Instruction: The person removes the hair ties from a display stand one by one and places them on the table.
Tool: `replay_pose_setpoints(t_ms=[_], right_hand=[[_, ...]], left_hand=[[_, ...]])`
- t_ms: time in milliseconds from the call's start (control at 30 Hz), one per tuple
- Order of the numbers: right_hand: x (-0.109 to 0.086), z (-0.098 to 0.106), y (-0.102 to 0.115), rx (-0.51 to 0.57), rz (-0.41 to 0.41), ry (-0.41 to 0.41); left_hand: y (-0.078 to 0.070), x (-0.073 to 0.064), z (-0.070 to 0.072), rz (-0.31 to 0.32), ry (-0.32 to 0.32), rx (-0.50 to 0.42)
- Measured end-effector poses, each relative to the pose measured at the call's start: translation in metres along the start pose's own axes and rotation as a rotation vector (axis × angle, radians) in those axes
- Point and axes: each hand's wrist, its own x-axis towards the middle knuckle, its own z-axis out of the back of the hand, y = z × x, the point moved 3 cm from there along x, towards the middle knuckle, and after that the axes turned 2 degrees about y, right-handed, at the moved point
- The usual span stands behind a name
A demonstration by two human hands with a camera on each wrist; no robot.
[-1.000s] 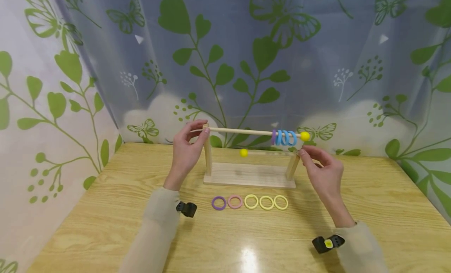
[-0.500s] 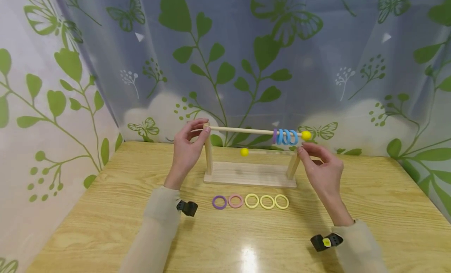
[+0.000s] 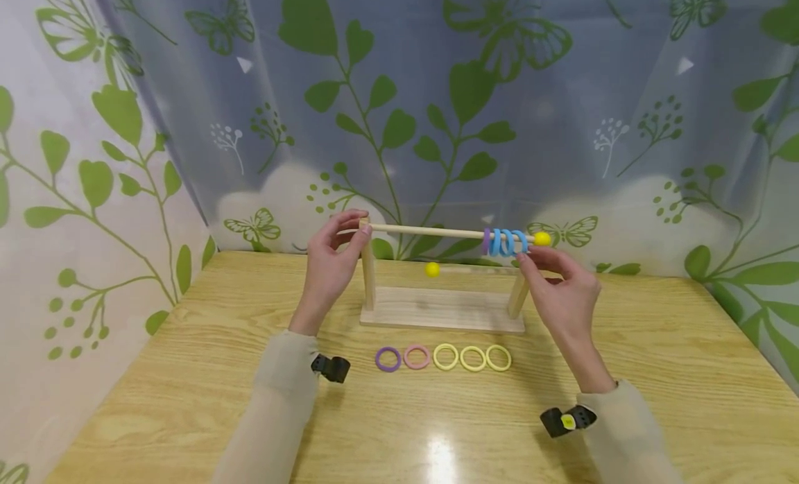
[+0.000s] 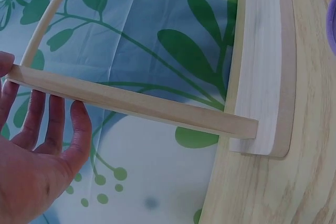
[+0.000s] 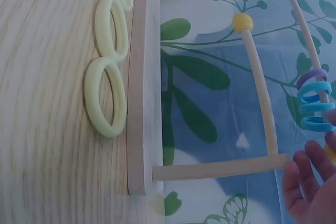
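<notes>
A wooden stand [image 3: 437, 309] has two upright posts. From the top of its left post [image 4: 136, 103] a rod [image 3: 431, 231] runs to the right, ending in a yellow ball [image 3: 542, 239]. My left hand [image 3: 332, 262] grips that post's top, thumb in front and fingers behind. A purple ring [image 3: 486, 242] and several blue rings [image 5: 316, 106] hang near the rod's ball end. With thumb and fingertips, my right hand [image 3: 562, 290] pinches the lower edge of the end blue ring. Its other fingers [image 5: 305, 174] are beside the right post's top [image 5: 278, 161].
A lower rod [image 5: 260, 87] with a yellow ball [image 3: 432, 270] extends left from the right post. In front of the base lie a purple ring [image 3: 388, 359], a pink ring [image 3: 417, 357] and three yellow rings [image 3: 472, 358] in a row. A patterned curtain [image 3: 399, 123] hangs behind.
My right hand has moved slightly left and up from the right post's top to the end blue ring. The left hand stays on its post.
</notes>
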Motion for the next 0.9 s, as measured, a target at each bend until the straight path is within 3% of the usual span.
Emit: replay_pose_setpoints(t_ms=[467,900], right_hand=[[0.0027,-0.0052,0.0021,0.001,-0.025,-0.012],[0.0026,-0.0040,0.0046,0.029,-0.016,-0.037]], left_hand=[[-0.0037,-0.0004,0.0002,0.074,0.003,-0.006],[-0.0013,-0.0001,-0.0019,0.095,0.005,-0.016]])
